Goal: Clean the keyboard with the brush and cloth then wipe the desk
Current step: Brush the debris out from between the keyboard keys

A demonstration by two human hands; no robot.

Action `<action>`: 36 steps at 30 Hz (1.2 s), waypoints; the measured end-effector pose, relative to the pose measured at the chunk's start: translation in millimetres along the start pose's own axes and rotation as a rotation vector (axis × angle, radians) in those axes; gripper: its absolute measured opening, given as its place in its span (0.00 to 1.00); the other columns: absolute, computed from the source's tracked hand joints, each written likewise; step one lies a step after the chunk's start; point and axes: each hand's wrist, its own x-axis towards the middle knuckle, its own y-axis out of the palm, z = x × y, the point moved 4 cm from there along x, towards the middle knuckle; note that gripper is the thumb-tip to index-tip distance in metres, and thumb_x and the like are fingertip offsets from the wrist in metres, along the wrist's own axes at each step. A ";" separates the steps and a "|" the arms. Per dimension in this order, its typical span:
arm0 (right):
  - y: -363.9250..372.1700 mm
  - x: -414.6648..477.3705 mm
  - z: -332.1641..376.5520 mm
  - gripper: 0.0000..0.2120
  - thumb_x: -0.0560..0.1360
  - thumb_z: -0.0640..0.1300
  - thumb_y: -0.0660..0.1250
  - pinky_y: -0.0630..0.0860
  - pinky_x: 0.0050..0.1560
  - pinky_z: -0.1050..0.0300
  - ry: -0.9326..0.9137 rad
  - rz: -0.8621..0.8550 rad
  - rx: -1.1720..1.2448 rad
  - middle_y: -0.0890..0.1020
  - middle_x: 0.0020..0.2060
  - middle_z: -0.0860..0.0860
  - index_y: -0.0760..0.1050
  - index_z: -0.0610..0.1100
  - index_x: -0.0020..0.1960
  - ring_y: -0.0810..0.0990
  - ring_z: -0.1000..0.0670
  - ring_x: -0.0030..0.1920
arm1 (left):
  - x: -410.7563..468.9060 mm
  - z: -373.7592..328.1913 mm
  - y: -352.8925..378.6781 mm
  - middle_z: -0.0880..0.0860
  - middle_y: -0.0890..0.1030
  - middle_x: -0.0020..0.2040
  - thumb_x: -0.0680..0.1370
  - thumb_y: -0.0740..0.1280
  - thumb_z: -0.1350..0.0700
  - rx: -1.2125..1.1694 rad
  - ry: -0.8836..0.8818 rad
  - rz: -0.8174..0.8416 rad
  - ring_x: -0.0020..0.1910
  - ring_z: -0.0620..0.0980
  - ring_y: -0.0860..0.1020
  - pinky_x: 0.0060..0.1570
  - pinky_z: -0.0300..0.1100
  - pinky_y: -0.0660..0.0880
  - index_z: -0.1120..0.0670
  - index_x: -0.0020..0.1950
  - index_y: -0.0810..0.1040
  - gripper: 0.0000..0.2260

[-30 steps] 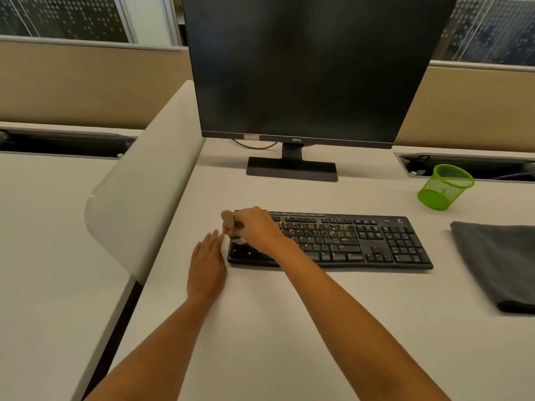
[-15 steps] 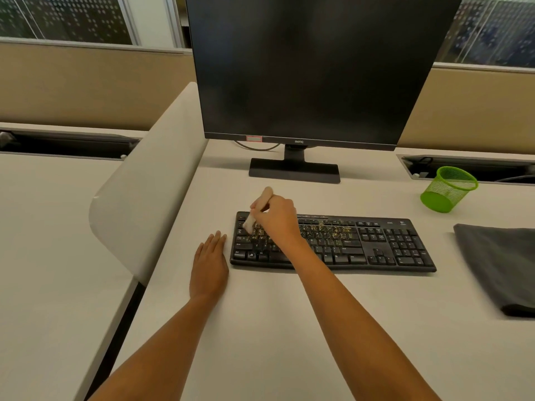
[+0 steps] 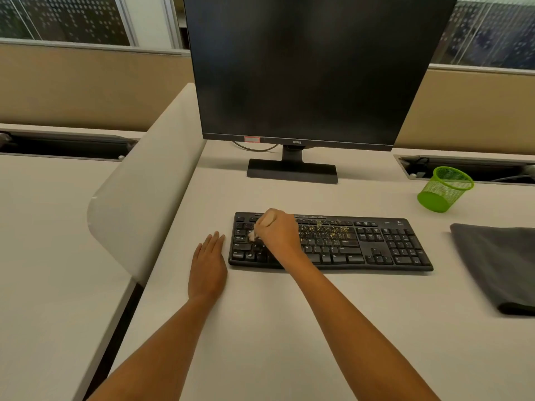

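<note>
Keyboard (image 3: 390, 244) lies mid-tabletop (image 3: 260, 322), in front of the monitor (image 3: 312, 68).

Change: a second ago the brush (image 3: 267, 219) sat at the keyboard's far-left edge. It then rose to the top rows and is now back down on the left key block, pale bristles on the keys. The right hand (image 3: 279, 237) has a closed grip, fingers curled round the handle. The left hand (image 3: 207, 264) has not moved: flat, fingers straight, holding nothing, just beside the keyboard's left end.

Judgement: short back-and-forth strokes, brushing under way. Yellowish specks (image 3: 330, 230) remain on the middle keys, so this step is not finished. The cloth (image 3: 498, 264) lies untouched, well to the right.

Count: one keyboard, one brush, one cloth, one monitor, one green mesh cup (image 3: 445, 188), two hands.
</note>
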 end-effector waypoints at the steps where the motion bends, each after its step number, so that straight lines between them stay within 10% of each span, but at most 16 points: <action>1: 2.7 -0.1 -2.4 0.04 0.71 0.32 0.67 0.72 0.28 0.73 0.013 0.040 -0.037 0.78 0.29 0.53 0.79 0.36 0.39 0.76 0.59 0.30 | 0.2 0.0 0.2 0.53 0.61 0.75 0.80 0.50 0.66 0.000 0.001 -0.001 0.75 0.48 0.56 0.73 0.41 0.46 0.56 0.74 0.62 0.22; 5: -2.3 14.3 -4.0 0.05 0.72 0.37 0.68 0.82 0.43 0.55 0.106 0.217 -0.176 0.83 0.39 0.45 0.79 0.36 0.46 0.84 0.48 0.39 | 1.2 0.4 1.3 0.53 0.62 0.74 0.80 0.51 0.66 0.003 0.000 -0.003 0.74 0.48 0.56 0.73 0.41 0.47 0.56 0.74 0.63 0.22; 10: -15.1 6.1 -0.4 0.06 0.73 0.32 0.64 0.68 0.25 0.76 -0.018 0.009 -0.115 0.75 0.28 0.55 0.80 0.35 0.42 0.73 0.60 0.28 | 1.3 0.8 1.3 0.52 0.62 0.74 0.79 0.51 0.66 0.007 0.002 -0.006 0.74 0.48 0.56 0.73 0.41 0.47 0.56 0.74 0.63 0.22; 16: -12.5 15.4 -10.8 0.05 0.72 0.35 0.66 0.82 0.43 0.55 0.094 0.171 -0.194 0.84 0.41 0.43 0.81 0.36 0.45 0.84 0.47 0.41 | 1.2 0.4 1.0 0.52 0.61 0.75 0.80 0.51 0.66 0.008 0.005 0.003 0.75 0.48 0.56 0.74 0.41 0.47 0.56 0.74 0.62 0.22; 21: -15.5 4.1 -11.6 0.05 0.71 0.35 0.65 0.67 0.27 0.69 0.034 0.005 -0.043 0.78 0.32 0.54 0.79 0.42 0.41 0.76 0.57 0.33 | 1.4 0.6 1.1 0.52 0.61 0.75 0.80 0.50 0.66 -0.001 -0.005 0.003 0.75 0.48 0.56 0.73 0.41 0.46 0.56 0.74 0.62 0.22; 36: -20.7 2.4 -15.5 0.07 0.72 0.36 0.66 0.75 0.31 0.63 0.072 0.161 -0.297 0.78 0.32 0.51 0.78 0.43 0.37 0.80 0.51 0.37 | 1.1 1.5 2.1 0.52 0.61 0.75 0.80 0.50 0.65 0.012 -0.004 0.005 0.75 0.48 0.56 0.74 0.41 0.47 0.56 0.74 0.62 0.22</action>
